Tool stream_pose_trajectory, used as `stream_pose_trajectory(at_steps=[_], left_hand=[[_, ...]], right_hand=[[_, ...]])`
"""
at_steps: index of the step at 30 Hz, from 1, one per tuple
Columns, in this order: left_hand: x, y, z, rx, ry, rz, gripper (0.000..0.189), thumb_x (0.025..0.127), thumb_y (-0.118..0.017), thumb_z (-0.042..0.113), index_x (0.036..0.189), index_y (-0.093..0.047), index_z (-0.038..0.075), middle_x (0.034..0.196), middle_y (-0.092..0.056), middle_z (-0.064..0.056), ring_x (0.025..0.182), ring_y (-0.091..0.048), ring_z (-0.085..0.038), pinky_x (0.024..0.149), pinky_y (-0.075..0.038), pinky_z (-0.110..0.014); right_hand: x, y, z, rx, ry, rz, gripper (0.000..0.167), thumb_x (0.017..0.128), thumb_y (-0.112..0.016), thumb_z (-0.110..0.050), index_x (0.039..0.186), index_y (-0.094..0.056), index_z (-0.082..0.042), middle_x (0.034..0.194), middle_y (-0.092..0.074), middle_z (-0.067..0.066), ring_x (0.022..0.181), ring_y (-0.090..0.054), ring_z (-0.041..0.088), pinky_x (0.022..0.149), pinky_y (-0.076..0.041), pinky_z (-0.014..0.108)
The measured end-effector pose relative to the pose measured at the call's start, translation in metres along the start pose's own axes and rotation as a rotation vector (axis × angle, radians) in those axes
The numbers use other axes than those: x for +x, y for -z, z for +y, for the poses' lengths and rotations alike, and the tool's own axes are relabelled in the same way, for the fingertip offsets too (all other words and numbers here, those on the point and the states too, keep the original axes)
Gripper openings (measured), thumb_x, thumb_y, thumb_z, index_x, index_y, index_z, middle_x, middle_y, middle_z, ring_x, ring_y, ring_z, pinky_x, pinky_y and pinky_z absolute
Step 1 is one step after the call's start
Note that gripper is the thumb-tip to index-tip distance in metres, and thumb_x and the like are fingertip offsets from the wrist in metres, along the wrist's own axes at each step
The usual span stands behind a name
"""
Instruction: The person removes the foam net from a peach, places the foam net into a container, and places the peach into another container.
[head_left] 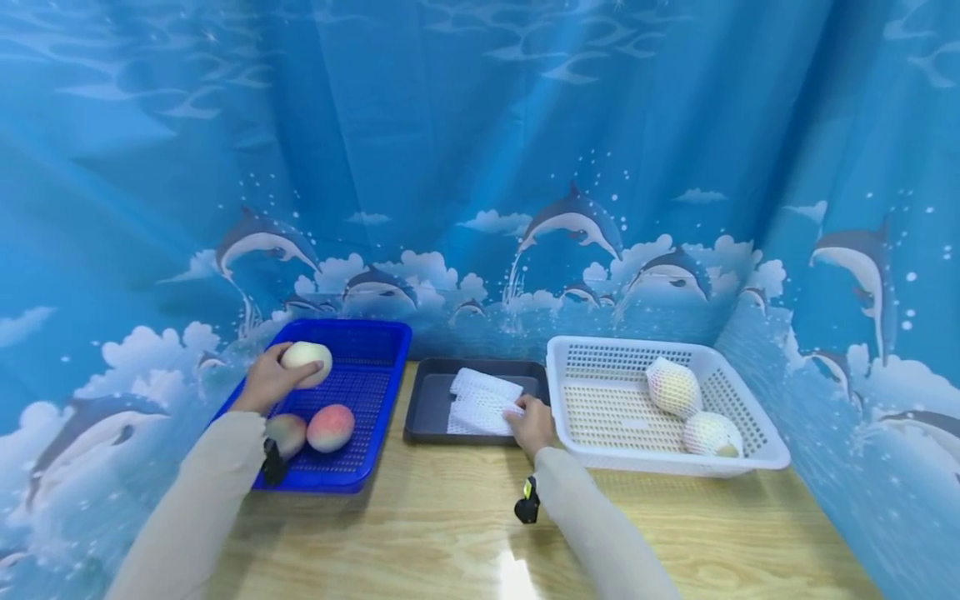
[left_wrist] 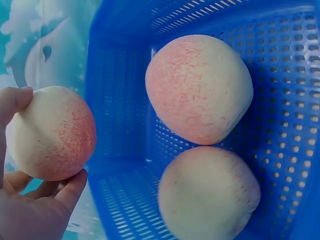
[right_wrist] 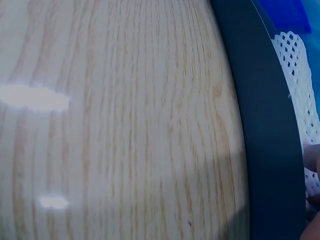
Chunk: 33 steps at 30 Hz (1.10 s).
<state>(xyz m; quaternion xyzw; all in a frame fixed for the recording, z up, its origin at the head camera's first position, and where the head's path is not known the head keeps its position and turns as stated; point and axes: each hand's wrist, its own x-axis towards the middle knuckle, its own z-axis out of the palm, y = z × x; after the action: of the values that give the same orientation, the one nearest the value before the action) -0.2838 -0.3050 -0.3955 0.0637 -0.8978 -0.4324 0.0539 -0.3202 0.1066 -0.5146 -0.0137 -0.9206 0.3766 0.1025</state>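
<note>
My left hand point(head_left: 272, 379) grips a pale peach point(head_left: 308, 364) with a red blush, raised over the left side of the blue basket point(head_left: 384, 408). Two more peaches lie in that basket: a pinker one point(head_left: 331, 428) and a duller one point(head_left: 287, 435) partly behind my wrist. In the left wrist view, the fingers and thumb curl round the held peach point(left_wrist: 55, 134). Over the dark tray point(head_left: 427, 400), my right hand point(head_left: 534, 427) pinches the right edge of white foam netting point(head_left: 480, 404). The right wrist view catches only fingertips on the netting point(right_wrist: 300, 80).
To the right stands a white basket point(head_left: 600, 454) holding two net-wrapped fruits, one point(head_left: 673, 387) behind the other point(head_left: 712, 435). All three containers rest on a wooden table point(head_left: 450, 525). A blue dolphin-print curtain point(head_left: 465, 167) hangs right behind them.
</note>
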Motion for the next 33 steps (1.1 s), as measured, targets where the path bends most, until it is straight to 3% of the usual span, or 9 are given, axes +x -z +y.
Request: stream_pose_trajectory(at_steps=[10, 18, 21, 25, 33], left_hand=[[0.013, -0.019, -0.020, 0.002, 0.164, 0.071, 0.094, 0.087, -0.062, 0.050, 0.145, -0.022, -0.012, 0.140, -0.035, -0.037, 0.123, -0.043, -0.048, 0.097, -0.044, -0.055], [0.017, -0.024, -0.026, -0.040, 0.185, -0.002, 0.094, 0.086, -0.066, 0.042, 0.145, -0.019, -0.014, 0.141, -0.033, -0.038, 0.126, -0.038, -0.050, 0.102, -0.040, -0.059], [0.017, -0.028, -0.031, -0.097, 0.244, -0.021, 0.094, 0.085, -0.068, 0.038, 0.146, -0.016, -0.012, 0.142, -0.032, -0.037, 0.126, -0.038, -0.050, 0.094, -0.048, -0.057], [0.014, -0.033, -0.035, -0.132, 0.326, -0.012, 0.092, 0.083, -0.071, 0.034, 0.146, -0.019, -0.010, 0.140, -0.033, -0.036, 0.122, -0.043, -0.048, 0.073, -0.058, -0.050], [0.016, -0.034, -0.041, -0.042, 0.315, -0.056, 0.091, 0.078, -0.075, 0.034, 0.140, -0.026, -0.013, 0.129, -0.041, -0.037, 0.107, -0.052, -0.044, 0.064, -0.058, -0.041]], right_hand=[[-0.001, 0.002, 0.003, -0.031, 0.023, 0.011, 0.023, 0.080, -0.076, -0.021, 0.094, -0.070, -0.004, 0.092, -0.071, 0.013, 0.086, -0.066, 0.029, 0.077, -0.054, 0.042], [-0.002, 0.004, 0.004, -0.048, 0.051, -0.006, 0.020, 0.080, -0.076, -0.020, 0.091, -0.069, -0.005, 0.089, -0.070, 0.011, 0.082, -0.066, 0.027, 0.075, -0.055, 0.041], [-0.002, 0.004, 0.003, -0.037, 0.073, -0.026, 0.020, 0.080, -0.076, -0.019, 0.091, -0.069, -0.004, 0.088, -0.070, 0.011, 0.080, -0.065, 0.026, 0.073, -0.055, 0.040], [-0.004, 0.004, 0.003, -0.022, 0.091, -0.045, 0.018, 0.080, -0.076, -0.017, 0.090, -0.068, -0.004, 0.085, -0.069, 0.010, 0.076, -0.063, 0.023, 0.069, -0.054, 0.039], [-0.006, 0.003, 0.004, -0.021, 0.141, -0.007, 0.014, 0.076, -0.076, -0.015, 0.082, -0.067, -0.006, 0.077, -0.067, 0.007, 0.069, -0.060, 0.021, 0.064, -0.051, 0.036]])
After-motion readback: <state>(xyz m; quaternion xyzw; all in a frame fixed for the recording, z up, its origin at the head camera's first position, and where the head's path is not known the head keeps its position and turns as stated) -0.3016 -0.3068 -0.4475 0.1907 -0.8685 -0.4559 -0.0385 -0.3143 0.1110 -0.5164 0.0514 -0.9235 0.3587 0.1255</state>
